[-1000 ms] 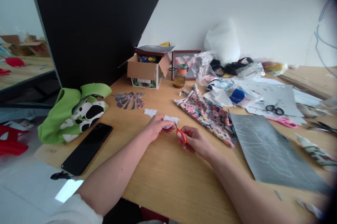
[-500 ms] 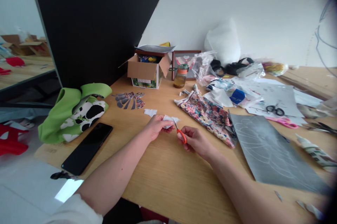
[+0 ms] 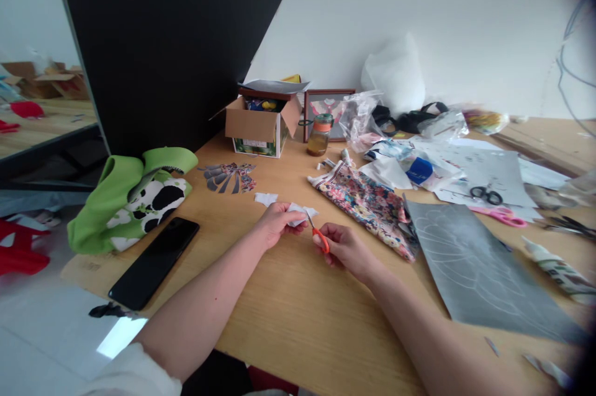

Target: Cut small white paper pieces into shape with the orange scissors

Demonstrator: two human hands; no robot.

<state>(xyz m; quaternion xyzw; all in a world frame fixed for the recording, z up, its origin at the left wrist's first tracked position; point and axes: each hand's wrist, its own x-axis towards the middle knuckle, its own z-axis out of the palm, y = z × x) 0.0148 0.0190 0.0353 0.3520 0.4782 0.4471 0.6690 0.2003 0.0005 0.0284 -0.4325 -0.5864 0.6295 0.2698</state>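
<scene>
left hand [image 3: 275, 222] and right hand [image 3: 342, 245] meet low over the middle of the table [image 3: 288, 315], both closed on something. the left pinches a small white piece [image 3: 295, 208] between thumb and fingers, its far edge sticking out past the fingertips. the right grips small orange-handled scissors [image 3: 315, 231], blades pointing up and away toward the right edge of that piece; whether the tips are parted or already biting is too small to tell.

by the look of it, the step in hand is trimming the white piece along its edge. the next move seems to call for a steady pinch, short snips near the tips, and turning the piece with the left hand so the fingers keep clear of the blades.

just beyond the left hand lies another white scrap [image 3: 266, 198], flat on the wood. farther out to the left is a fan-like spread of grey and floral cut pieces [image 3: 218, 175], and nearer the table's left edge a black phone [image 3: 156, 262] beside a green bag [image 3: 105, 210]. on the right, a folded floral cloth [image 3: 363, 207] meets a grey sheet [image 3: 470, 265] with pale line drawing. behind stand an open carton [image 3: 251, 126] and a bottle [image 3: 318, 141].
</scene>
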